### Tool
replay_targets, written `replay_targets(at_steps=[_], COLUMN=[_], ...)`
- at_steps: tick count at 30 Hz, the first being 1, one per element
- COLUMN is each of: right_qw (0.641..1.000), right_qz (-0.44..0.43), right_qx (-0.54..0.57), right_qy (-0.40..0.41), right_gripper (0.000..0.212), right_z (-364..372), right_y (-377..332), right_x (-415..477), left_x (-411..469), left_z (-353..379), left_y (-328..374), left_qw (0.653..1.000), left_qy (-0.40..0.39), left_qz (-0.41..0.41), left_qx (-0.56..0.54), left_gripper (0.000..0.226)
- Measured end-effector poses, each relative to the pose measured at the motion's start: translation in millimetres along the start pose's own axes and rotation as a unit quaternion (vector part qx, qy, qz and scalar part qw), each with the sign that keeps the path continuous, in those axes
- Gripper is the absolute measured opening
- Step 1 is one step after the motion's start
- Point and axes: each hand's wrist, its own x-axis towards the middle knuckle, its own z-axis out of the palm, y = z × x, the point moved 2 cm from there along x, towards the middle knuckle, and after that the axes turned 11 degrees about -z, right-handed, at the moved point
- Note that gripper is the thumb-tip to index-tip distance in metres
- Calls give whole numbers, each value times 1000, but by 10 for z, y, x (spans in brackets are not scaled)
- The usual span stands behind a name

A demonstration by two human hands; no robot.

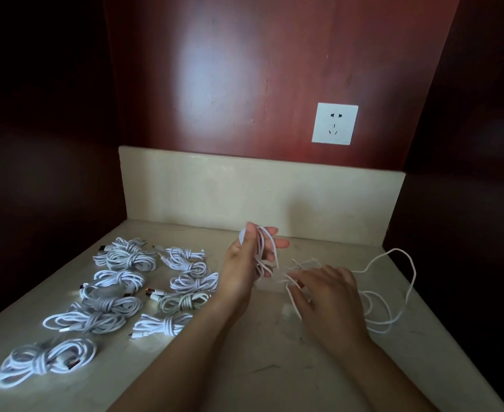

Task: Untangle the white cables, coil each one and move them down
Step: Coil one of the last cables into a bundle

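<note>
Winding in hand: the left hand is gripping a bunch of loops of the white cable just right of the frame's centre. The thumb is pressing on the near side and the fingers are wrapping round behind, with the bunch hanging clear of the countertop.
Right hand: the right hand is hovering low, to the lower right of those loops, with its fingers pointing toward them. A strand is showing at its fingertips, but blur is hiding the contact, so I cannot tell whether it is pinching the cable or only brushing it.
Loose tail: the loose tail is trailing off toward the right of the frame, arching up and then dropping into a slack heap beside the right wrist.
Finished bundles: the coiled bundles are lying in two rough columns across the lower left, each cinched round its middle, apart from the working hands.
Handling: the cable is looking light, limp and smooth (the sort that springs open the instant a grip slackens). The loops are wanting a firm hold across their middle, while the feeding hand is best sliding loosely along the strand. The plug ends are likely the only stiff parts.
Stage: judging by the single loose cable in view, the sorting is nearing its end. This coil is needing more turns, a wrap round its waist, then a place among the bundles.
Backdrop: a wall socket is sitting on the red panel at upper right.
</note>
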Motion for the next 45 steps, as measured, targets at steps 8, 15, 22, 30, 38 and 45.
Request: replay_targets(at_steps=[8,15,22,30,38,45], right_qw=[998,975,993,994,982,993], right_qz=[30,17,-101,-77,-48,-56], right_qx=[64,190,22,62,179,98], right_qy=[7,116,65,-44,-31,-28], right_gripper=[35,37,21,29,13,18], right_z=[45,-132,-74,157,181,110], right_y=[89,-43,-249,-227,-223,-172], right_x=[-14,34,61,-7,24,34], left_x=[90,86,73,110,101,207], left_z=[-76,-66,-81,-92,-78,-326], left_y=[-28,-47,-41,-47,-8,-41], left_qw=[992,997,994,932,968,981], left_qy=[40,26,34,-41,-21,156], left_qz=[-33,-55,-91,-202,-101,93], left_qx=[-118,-55,-54,-297,-230,60], left_gripper=[39,35,29,31,26,27])
